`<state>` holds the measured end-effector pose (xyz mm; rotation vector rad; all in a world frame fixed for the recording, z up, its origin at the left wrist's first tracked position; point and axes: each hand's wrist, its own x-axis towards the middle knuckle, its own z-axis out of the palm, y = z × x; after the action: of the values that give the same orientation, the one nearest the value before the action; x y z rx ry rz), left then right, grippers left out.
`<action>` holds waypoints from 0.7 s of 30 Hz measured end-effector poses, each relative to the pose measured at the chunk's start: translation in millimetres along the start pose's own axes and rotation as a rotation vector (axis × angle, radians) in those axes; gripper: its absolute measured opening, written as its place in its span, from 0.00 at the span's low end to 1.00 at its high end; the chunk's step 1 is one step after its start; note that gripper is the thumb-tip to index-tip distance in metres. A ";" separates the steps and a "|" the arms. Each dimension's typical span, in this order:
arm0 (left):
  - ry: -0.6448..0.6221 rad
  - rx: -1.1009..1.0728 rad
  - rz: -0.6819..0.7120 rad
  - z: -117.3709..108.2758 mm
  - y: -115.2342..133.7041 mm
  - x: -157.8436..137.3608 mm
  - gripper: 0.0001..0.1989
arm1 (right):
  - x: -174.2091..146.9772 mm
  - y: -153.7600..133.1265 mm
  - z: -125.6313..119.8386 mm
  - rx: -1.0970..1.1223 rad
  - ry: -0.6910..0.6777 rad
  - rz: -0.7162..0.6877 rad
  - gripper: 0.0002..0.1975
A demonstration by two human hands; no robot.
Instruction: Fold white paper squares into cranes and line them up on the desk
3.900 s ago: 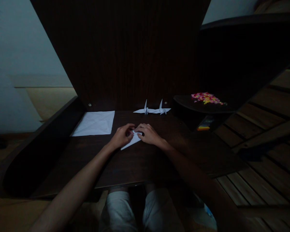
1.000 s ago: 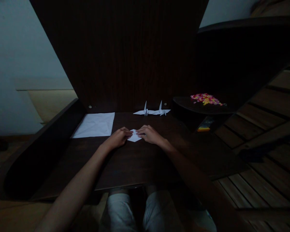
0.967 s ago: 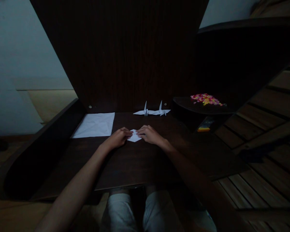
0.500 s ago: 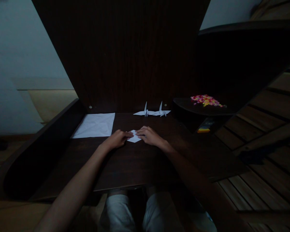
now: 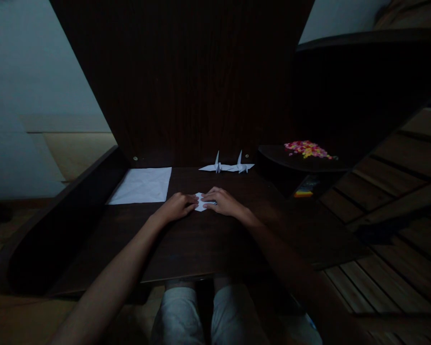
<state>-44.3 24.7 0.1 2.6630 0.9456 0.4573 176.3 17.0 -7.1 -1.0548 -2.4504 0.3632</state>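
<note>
A small white folded paper [image 5: 200, 203] lies on the dark wooden desk between my two hands. My left hand [image 5: 179, 206] holds its left side, fingers closed over the edge and the thumb pressed on it. From the other side, my right hand [image 5: 221, 201] grips the right part, with fingertips and thumb on the paper. Parts of the paper are hidden under the fingers. Behind it, near the back panel, stand two white paper cranes [image 5: 217, 167] side by side, their pointed ends meeting.
A creased white sheet [image 5: 141, 186] lies flat at the back left, beside the raised side panel [image 5: 68, 211]. On the right, a low rounded shelf [image 5: 294, 160] bears a heap of small pink, red and yellow pieces [image 5: 309, 149]. Wooden slats [image 5: 391, 287] lie beyond the desk's right side.
My left thumb and fingers have shifted slightly inward, covering more of the paper's left side. My right thumb has spread lower on the paper. The cranes and sheet stay put.
</note>
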 end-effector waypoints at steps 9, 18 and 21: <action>0.030 0.034 0.002 -0.3 4.6 -0.7 0.14 | 0.7 -0.7 2.8 -0.082 0.007 -0.021 0.13; 0.037 0.092 0.040 1.3 4.0 -0.2 0.14 | 0.3 3.9 3.3 -0.009 0.008 -0.026 0.15; 0.041 0.116 0.068 2.1 3.1 0.0 0.13 | 0.8 4.1 4.3 0.008 0.023 -0.027 0.15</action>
<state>-41.7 22.1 -0.7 2.8078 0.9225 0.4879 176.2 20.0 -12.2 -1.0167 -2.4385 0.3506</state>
